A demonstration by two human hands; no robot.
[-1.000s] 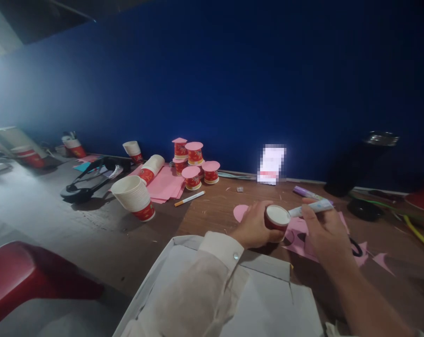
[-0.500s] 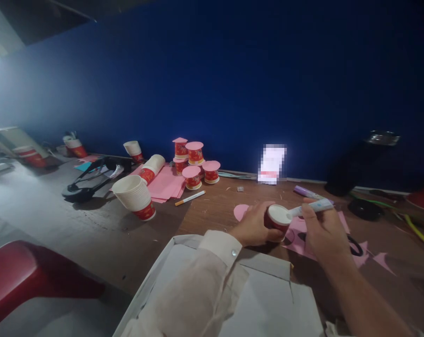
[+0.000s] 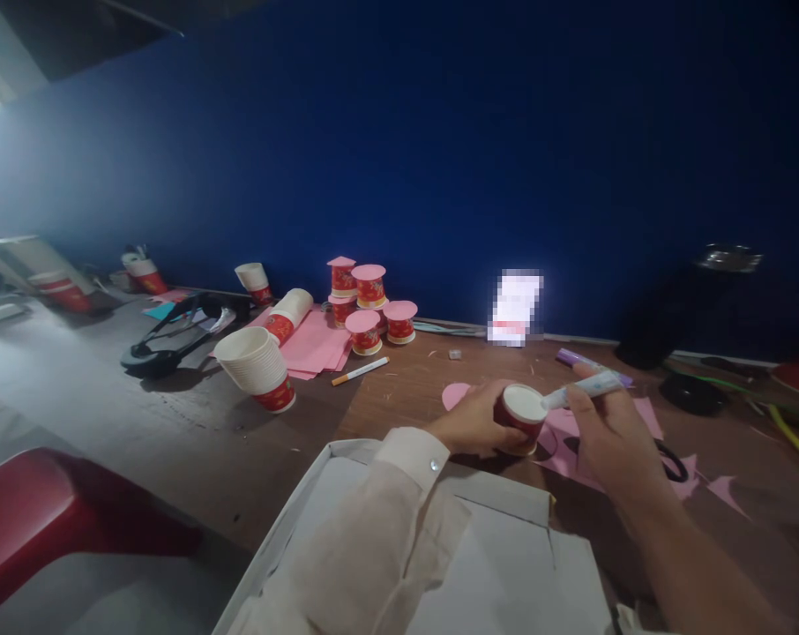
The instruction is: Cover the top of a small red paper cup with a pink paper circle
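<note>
My left hand (image 3: 474, 419) is wrapped round a small red paper cup (image 3: 519, 414) turned so its white bottom faces me. My right hand (image 3: 608, 430) grips a white glue stick (image 3: 585, 388) whose tip touches the cup's white end. Pink paper scraps (image 3: 575, 441) lie on the brown table under both hands, and a pink paper disc (image 3: 453, 394) lies just left of my left hand.
Several red cups capped with pink discs (image 3: 371, 304) stand on pink sheets (image 3: 310, 346) at the back. A stack of white cups (image 3: 257, 369) lies on its side at left. An open white cardboard box (image 3: 505, 547) sits under my arms. Black scissors (image 3: 669, 460) and a purple pen (image 3: 581, 361) lie at right.
The glue stick's tip has moved onto the rim of the cup's white end. Both hands have shifted very slightly.
</note>
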